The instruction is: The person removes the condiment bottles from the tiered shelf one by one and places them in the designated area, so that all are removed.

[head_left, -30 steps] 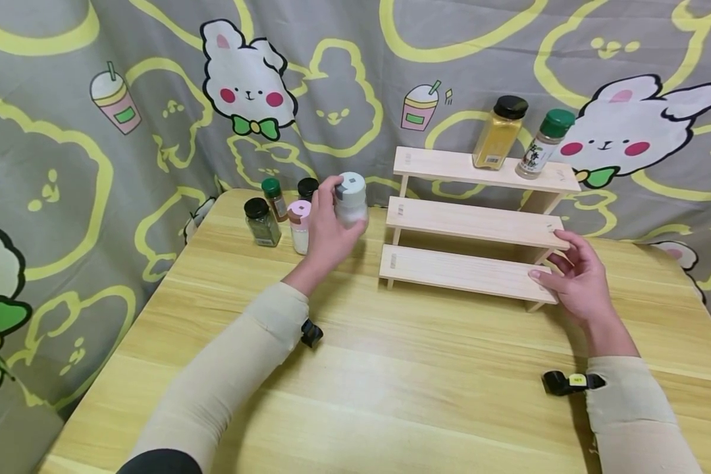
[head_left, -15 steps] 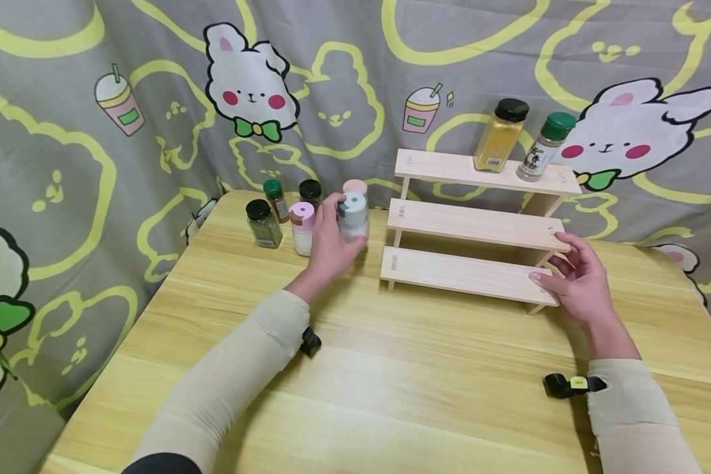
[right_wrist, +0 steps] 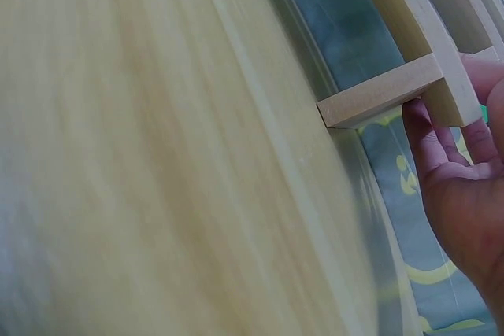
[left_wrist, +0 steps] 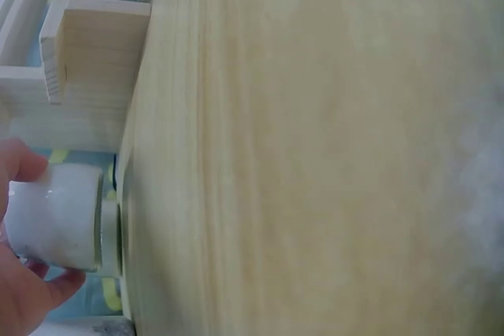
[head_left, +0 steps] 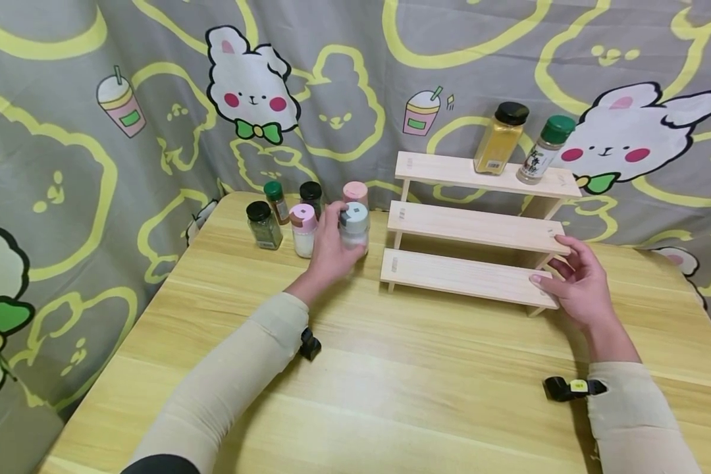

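My left hand [head_left: 332,253] grips a seasoning jar [head_left: 355,232] with a pale blue-grey lid and white contents. In the left wrist view the jar [left_wrist: 57,216] stands with its base at the tabletop; whether it touches fully I cannot tell. Just behind it is a pink-lidded jar [head_left: 355,191], partly hidden. A lilac-lidded jar [head_left: 304,232] of white contents stands left of the hand. My right hand [head_left: 583,283] holds the right end of a three-tier wooden shelf rack [head_left: 468,276], thumb on the lowest board and fingers by the middle one.
Left on the table stand a black-lidded jar [head_left: 264,227], a green-lidded bottle [head_left: 276,203] and another black-lidded jar [head_left: 311,192]. The rack's top board bears a yellow spice bottle [head_left: 499,141] and a green-lidded shaker [head_left: 542,155]. A patterned curtain [head_left: 332,85] hangs behind.
My left hand has lowered the blue-grey-lidded jar toward the tabletop, and the pink-lidded jar behind it has come into sight. My right hand keeps its hold on the rack.
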Tool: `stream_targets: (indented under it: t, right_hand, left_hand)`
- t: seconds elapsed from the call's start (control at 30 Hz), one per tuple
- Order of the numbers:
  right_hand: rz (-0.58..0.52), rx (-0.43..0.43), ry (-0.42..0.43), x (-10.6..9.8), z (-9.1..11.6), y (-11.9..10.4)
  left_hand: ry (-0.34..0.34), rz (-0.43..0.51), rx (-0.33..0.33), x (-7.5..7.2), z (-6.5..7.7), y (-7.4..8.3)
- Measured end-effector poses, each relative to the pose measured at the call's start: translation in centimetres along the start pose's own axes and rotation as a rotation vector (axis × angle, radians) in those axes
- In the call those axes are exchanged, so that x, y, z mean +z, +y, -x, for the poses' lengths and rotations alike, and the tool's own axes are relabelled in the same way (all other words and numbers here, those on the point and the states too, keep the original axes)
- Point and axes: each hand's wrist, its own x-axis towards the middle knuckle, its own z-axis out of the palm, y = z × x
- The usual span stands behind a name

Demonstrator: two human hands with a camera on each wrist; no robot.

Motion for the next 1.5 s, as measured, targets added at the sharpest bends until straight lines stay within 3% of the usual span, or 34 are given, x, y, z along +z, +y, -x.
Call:
stream_targets:
  t: [0.43,0.77,1.27,1.5]
  right_hand:
    - [0.007,0.000,0.003,-0.1,0.0,0.1]
    - [0.012,-0.005,-0.002,-0.2,0.1,0.0]
    - [0.051,0.012,0.016,-0.2,0.0,-0.1]
    - [0.065,0.023,0.024,-0.2,0.0,-0.1]
  left_hand:
    - [-0.008,0.022,0.025,0.3,0.3,-1.0]
    - [-0.006,0.002,-0.023,0.4,0.3,-0.9]
    - [0.055,0.014,0.056,0.0,-1.9,1.4]
    - [0.076,0.074,0.076,-0.5,-3.3,3.0]
